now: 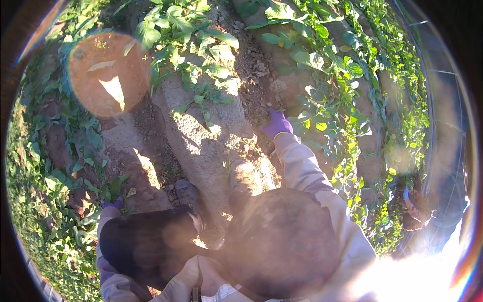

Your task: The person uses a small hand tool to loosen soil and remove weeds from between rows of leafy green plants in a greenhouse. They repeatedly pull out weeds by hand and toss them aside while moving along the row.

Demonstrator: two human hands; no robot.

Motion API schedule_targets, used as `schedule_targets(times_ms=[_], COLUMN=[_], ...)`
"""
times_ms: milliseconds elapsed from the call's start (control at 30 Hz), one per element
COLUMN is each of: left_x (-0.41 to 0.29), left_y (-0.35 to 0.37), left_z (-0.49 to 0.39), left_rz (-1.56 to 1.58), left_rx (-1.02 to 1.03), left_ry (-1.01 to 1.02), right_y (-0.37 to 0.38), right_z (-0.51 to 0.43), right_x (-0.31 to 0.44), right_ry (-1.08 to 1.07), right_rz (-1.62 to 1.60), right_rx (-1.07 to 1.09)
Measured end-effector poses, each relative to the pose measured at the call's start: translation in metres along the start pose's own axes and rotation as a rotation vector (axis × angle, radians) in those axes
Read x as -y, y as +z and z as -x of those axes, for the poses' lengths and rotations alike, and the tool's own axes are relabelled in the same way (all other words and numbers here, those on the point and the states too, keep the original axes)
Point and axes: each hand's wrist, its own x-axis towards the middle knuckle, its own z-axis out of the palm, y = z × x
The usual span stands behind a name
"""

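My left hand point(113, 204), in a purple glove, is low on the left beside my bent knee. A small bunch of green leaves point(112, 190) rises from its grip; the fingers are mostly hidden. My right hand point(277, 125), in a purple glove with a yellow cuff edge, reaches down to the soil furrow point(260, 81) right of the middle bed. Its fingertips are at the ground near small bits of weed, and whether they grip anything is unclear. Leafy plants point(324, 102) grow just right of that hand.
Between my feet and the large leafy plants point(185, 34) ahead runs a raised soil bed point(203, 109). My boots point(245, 175) stand by it. More crop rows point(45, 181) line the left. Far right, another person point(417, 211) crouches near dark sheeting point(447, 124). Sun glare washes out the lower right.
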Motion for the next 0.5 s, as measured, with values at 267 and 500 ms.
schedule_targets(times_ms=[267, 500], left_x=[0.002, 0.017], left_y=[0.015, 0.036], left_z=[-0.026, -0.047], left_rz=[-0.040, 0.096], left_rx=[-0.023, -0.110], left_ry=[-0.042, -0.031], right_y=[0.032, -0.022], right_z=[0.048, 0.074], right_x=[-0.038, -0.024], right_ry=[0.240, 0.206], right_rz=[-0.919, -1.077], right_rx=[-0.002, 0.045])
